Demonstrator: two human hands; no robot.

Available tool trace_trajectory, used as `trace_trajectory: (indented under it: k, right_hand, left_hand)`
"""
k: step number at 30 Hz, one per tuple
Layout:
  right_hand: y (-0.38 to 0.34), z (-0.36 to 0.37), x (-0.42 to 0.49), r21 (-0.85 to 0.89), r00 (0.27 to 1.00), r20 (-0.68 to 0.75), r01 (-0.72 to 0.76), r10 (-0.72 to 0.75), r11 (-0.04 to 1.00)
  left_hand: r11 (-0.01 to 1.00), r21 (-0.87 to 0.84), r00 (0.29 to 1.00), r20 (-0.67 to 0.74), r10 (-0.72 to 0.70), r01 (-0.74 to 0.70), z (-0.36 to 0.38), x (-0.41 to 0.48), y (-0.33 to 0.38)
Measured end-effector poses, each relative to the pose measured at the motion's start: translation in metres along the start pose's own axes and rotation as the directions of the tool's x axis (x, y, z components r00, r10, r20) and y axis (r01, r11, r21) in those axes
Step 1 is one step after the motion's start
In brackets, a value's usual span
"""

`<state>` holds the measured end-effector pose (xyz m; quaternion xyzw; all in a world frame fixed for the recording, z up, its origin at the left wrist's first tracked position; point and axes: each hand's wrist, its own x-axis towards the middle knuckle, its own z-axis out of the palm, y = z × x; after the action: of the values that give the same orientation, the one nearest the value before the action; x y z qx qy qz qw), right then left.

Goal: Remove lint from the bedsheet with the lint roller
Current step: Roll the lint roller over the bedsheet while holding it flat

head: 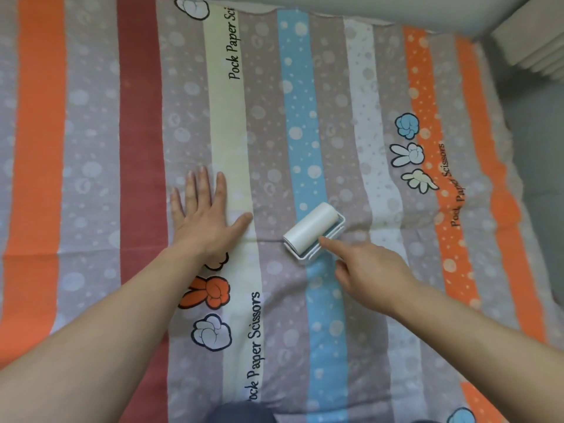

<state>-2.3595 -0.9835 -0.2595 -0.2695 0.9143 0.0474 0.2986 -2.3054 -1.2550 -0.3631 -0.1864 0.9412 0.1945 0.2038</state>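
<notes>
The lint roller (312, 228) is seen lying on the bedsheet (91, 148), across the blue stripe near the middle of the bed, its white paper drum cradled in a pale plastic frame (339, 223). It is judged to be light and rigid, with a tacky drum that is better left untouched. Hold is best taken at the frame or a handle, so that the drum is left free to turn. The right hand (370, 271) is placed just behind it, the forefinger (331, 247) stretched onto the frame and the other fingers curled under. No handle is shown, so whether anything is grasped cannot be told. The left hand (203, 219) is laid flat and spread on the sheet, near the roller but apart from it, holding nothing. The sheet is soft and is likely to bunch under the drum unless pinned taut.
</notes>
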Motion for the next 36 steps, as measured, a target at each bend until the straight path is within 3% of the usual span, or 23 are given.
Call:
trace_trajectory:
  k: [6,13,17,22,26,30,33,36]
  right_hand:
    - [0.033,0.026,-0.048,-0.022,1.000,-0.003,-0.017,0.017,1.000]
    - [0.061,0.036,-0.069,0.058,0.998,0.006,0.055,-0.055,0.997]
    - [0.091,0.024,-0.087,0.103,0.986,0.093,0.130,-0.140,0.986]
    - [0.137,-0.008,-0.108,0.280,0.966,0.174,0.139,-0.192,0.950]
    - [0.141,-0.036,-0.082,0.438,0.987,0.018,0.135,-0.159,0.889]
    - [0.110,-0.042,-0.006,0.340,0.973,-0.211,0.165,-0.096,0.926]
    - [0.081,-0.039,0.053,0.321,0.966,-0.247,0.157,-0.077,0.934]
    - [0.072,-0.033,0.084,0.296,0.981,-0.188,0.105,-0.049,0.949]
  left_hand:
    - [0.999,0.016,0.997,-0.070,-0.045,0.047,0.003,-0.012,0.016]
    - [0.949,-0.311,0.999,-0.003,-0.050,0.046,0.035,-0.050,0.087]
    - [0.973,-0.213,0.993,-0.054,-0.105,0.092,0.053,-0.055,0.113]
    - [0.957,-0.246,0.983,-0.062,-0.173,0.153,0.051,-0.033,0.143]
    - [0.979,-0.159,0.989,-0.066,-0.136,0.124,0.048,-0.016,0.151]
    - [0.983,-0.127,0.988,-0.062,-0.141,0.132,0.054,-0.010,0.150]
    - [0.979,-0.144,0.987,-0.047,-0.152,0.144,0.058,-0.007,0.148]
    - [0.963,-0.235,0.989,-0.032,-0.142,0.131,0.058,-0.004,0.142]
